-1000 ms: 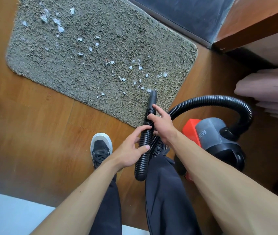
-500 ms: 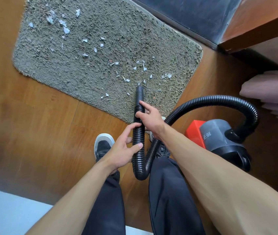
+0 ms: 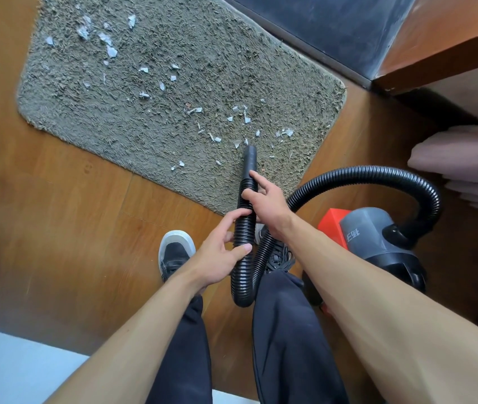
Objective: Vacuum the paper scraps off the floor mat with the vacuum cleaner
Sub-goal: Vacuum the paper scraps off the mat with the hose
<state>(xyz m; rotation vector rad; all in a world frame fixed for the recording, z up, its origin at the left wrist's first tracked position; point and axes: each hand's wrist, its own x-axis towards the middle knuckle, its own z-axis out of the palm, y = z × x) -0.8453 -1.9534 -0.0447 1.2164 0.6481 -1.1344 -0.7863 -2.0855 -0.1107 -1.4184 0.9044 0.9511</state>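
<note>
A grey shaggy floor mat (image 3: 150, 135) lies on the wooden floor, strewn with several white paper scraps (image 3: 109, 49). A black ribbed vacuum hose (image 3: 245, 228) runs from my hands to its nozzle tip (image 3: 250, 154), which rests on the mat's near right part among scraps. My right hand (image 3: 264, 204) grips the hose close behind the nozzle. My left hand (image 3: 220, 252) holds the hose lower down. The hose loops back to the grey and red vacuum cleaner (image 3: 378, 243) on the floor to my right.
My feet in black shoes (image 3: 175, 255) stand just before the mat's near edge. A dark threshold (image 3: 334, 27) borders the mat's far side. Wooden furniture (image 3: 450, 33) and folded pink fabric (image 3: 465, 164) stand at the right. A pale surface (image 3: 13, 368) lies at bottom left.
The nozzle has slid forward from the mat's near edge further onto the mat, into the scraps. Both hands moved forward with the hose. Scraps near the earlier nozzle position are gone.
</note>
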